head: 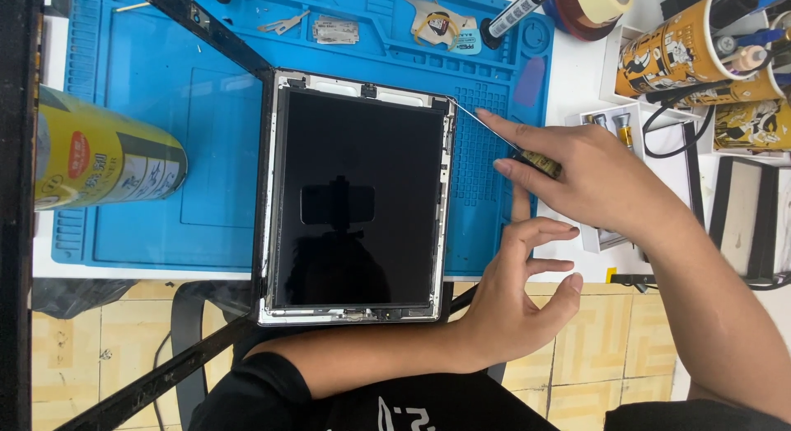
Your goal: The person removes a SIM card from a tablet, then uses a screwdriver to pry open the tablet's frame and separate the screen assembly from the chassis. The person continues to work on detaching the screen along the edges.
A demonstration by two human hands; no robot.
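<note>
Two hands at work over the opened tablet [358, 199], which sits dead centre on the blue mat [148, 110], its dark screen face up and its bare metal frame showing. At three o'clock the right hand [589, 180] pinches a thin screwdriver [503, 137], fingers clamped on the handle, tip touching the tablet's corner up at one o'clock. Just below, around four o'clock, the left hand [515, 303] hovers with fingers spread, gripping nothing, near the tablet's edge. Over at nine o'clock, a yellow can [99, 159] lies on its side on the table [577, 77].
</note>
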